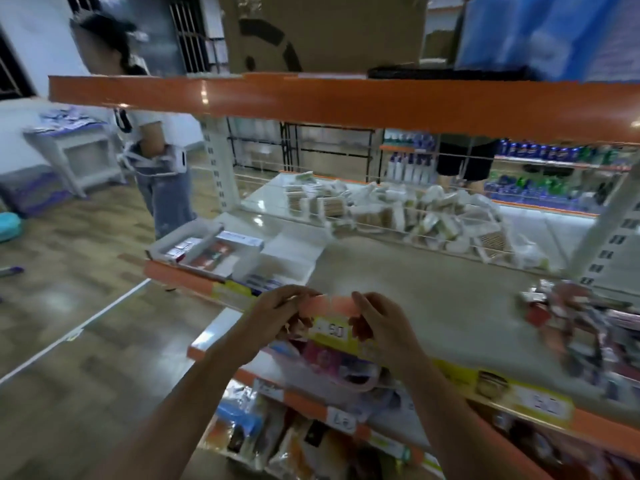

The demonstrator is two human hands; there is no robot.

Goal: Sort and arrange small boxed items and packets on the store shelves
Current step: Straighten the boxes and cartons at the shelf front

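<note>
We cannot read the blurred packets (585, 323) at the shelf's (415, 289) right edge, and our hands' fingertips hide behind a small orange box (329, 304).

A glossy orange finish, catching highlights, is shown by the upper shelf edge (311, 102), while the middle shelf board (433, 289) looks matt and pale. Thin wire is seen forming the divider (398, 223), behind which packets (398, 209) in shiny clear plastic are heaped. Brown matt cardboard is seen in the box (325, 29) on top, and the wood-patterned floor (69, 306) is polished to a sheen.
</note>
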